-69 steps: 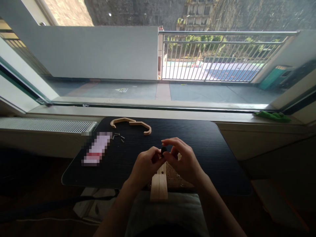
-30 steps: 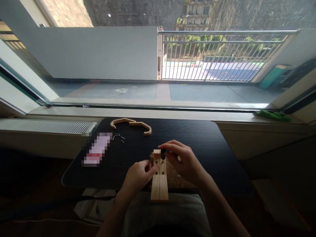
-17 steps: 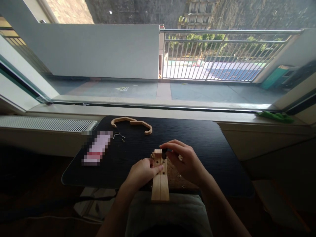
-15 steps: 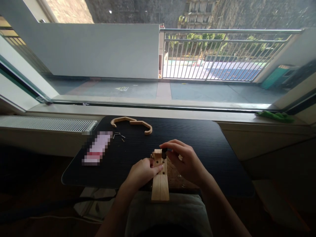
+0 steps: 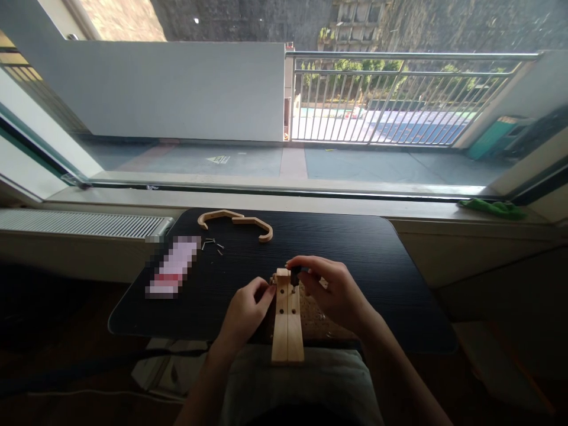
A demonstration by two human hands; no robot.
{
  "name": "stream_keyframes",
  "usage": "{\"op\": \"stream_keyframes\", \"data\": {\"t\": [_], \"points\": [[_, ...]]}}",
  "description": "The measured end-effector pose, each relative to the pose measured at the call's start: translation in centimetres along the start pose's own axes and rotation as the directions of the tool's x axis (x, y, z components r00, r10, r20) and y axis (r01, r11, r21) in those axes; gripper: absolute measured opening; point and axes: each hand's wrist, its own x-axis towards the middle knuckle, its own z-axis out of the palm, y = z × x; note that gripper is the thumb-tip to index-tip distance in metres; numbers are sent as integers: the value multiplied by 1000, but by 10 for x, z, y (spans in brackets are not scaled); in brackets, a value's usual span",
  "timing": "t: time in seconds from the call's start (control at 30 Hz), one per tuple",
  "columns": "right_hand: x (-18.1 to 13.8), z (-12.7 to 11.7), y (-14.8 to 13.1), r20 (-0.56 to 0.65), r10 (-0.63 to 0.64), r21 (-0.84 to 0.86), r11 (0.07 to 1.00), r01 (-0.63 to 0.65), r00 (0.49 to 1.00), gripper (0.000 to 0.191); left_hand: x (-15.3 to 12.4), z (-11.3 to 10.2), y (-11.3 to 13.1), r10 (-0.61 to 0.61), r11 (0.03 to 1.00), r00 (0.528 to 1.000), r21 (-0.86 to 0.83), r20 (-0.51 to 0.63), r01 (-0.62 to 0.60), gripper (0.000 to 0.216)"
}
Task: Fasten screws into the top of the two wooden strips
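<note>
The pale wooden piece [image 5: 288, 340], seamed down its middle and pierced with holes, lies at the near side of the black surface [image 5: 377, 266], its near end reaching past the edge toward the person's lap. The right hand's [image 5: 335, 290] grip is closed round a small dark tool [image 5: 295, 276], its lower end at the far right hole. The left hand [image 5: 246, 305] has just drawn its thumb off the wood's face to the left edge; the near left hole shows again, and I judge the right hand alone now steadies the tool. Whether the left grip pinches anything there, I can't tell. Just right lies a speckled brown thing [image 5: 315, 324]. Farther off, leftward, screw-like pieces [image 5: 213, 241] lie near two curved wooden pieces [image 5: 260, 223].
</note>
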Motion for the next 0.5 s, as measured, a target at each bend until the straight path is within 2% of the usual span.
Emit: {"op": "stream_keyframes", "data": {"t": [0.1,0.17,0.3,0.5], "points": [[0,1,0,-10,4,4,1000,-4,1000,25,2,7,-13,133,989,975,-46,-179,-143,24],[1,1,0,-14,3,0,1000,-3,1000,25,5,14,-22,189,977,957,-55,-221,-206,33],[3,0,0,-17,-11,-14,1000,10,1000,25,9,27,-33,258,963,939,-21,-227,-269,46],[5,0,-1,-28,-17,-20,1000,17,999,24,10,32,-34,313,949,928,110,-201,-296,40]]}}
